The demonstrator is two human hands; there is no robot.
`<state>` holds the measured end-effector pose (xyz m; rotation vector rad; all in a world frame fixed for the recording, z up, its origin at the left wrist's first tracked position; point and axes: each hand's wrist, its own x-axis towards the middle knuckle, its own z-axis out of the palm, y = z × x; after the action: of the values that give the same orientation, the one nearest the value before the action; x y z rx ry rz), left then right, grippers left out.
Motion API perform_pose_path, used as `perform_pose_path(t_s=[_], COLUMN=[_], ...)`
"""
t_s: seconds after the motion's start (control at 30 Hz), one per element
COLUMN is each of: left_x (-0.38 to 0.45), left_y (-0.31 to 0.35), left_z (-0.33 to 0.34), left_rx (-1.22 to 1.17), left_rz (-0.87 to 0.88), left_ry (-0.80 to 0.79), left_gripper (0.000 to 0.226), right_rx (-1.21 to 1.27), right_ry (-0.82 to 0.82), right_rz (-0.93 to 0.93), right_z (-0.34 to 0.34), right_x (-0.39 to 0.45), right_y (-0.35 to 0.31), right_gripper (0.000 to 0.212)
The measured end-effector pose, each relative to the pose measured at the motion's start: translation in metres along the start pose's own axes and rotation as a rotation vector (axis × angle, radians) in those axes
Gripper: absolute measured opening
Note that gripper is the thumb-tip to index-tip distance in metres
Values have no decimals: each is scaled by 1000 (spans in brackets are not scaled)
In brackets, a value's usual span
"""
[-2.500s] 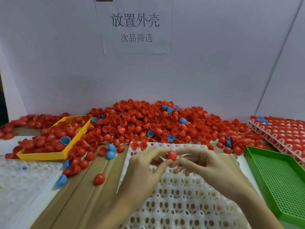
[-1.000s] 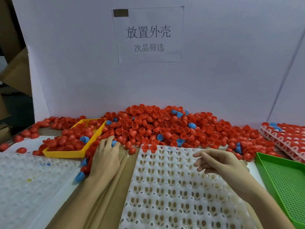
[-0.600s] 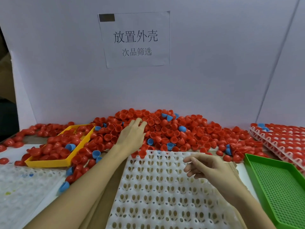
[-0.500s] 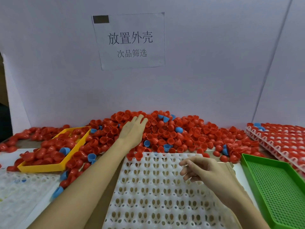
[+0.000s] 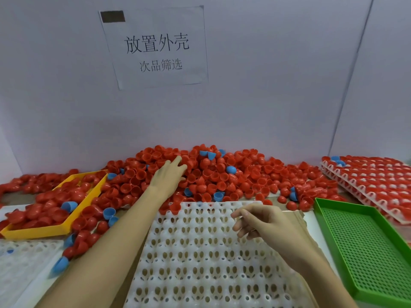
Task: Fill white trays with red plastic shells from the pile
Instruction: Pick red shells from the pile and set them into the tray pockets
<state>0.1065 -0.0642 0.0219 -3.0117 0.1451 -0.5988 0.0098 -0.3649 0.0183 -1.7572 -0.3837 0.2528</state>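
A big pile of red plastic shells [image 5: 240, 174], with a few blue ones mixed in, lies against the back wall. A white tray [image 5: 200, 252] with rows of hollow pockets sits in front of me, and I see no shell in it. My left hand [image 5: 169, 176] reaches far into the pile, fingers stretched out flat on the red shells. My right hand [image 5: 258, 221] hovers over the tray's far right part with fingers loosely curled, holding nothing.
A yellow tray [image 5: 53, 228] of red and blue shells stands at the left. A green perforated tray [image 5: 364, 247] lies at the right, with stacked white trays full of red shells [image 5: 373, 176] behind it. Another white tray [image 5: 20, 258] lies at the lower left.
My left hand has moved from the loose shells at the left up into the middle of the pile. My right hand stayed over the tray.
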Motion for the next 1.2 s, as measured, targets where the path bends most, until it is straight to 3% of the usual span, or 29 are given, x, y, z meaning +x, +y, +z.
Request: perform_pose_path(t_s=[0.4, 0.57, 0.73, 1.07, 1.2], left_x=[-104, -162, -179, -188, -187], left_y=[21, 52, 62, 53, 40], left_z=[-46, -57, -64, -60, -58], left_rx=[-579, -715, -727, -802, -725], left_rz=[20, 208, 326, 327, 285], left_ry=[428, 397, 323, 328, 318], left_gripper=[10, 9, 9, 7, 9], right_rx=[19, 1, -37, -84, -53], right_ry=[5, -47, -192, 9, 85], right_rz=[-37, -148, -249, -266, -260], right_z=[0, 6, 26, 30, 28], right_x=[-8, -14, -19, -26, -22], right_y=[-11, -20, -24, -32, -30], right_gripper=[25, 19, 37, 28, 27])
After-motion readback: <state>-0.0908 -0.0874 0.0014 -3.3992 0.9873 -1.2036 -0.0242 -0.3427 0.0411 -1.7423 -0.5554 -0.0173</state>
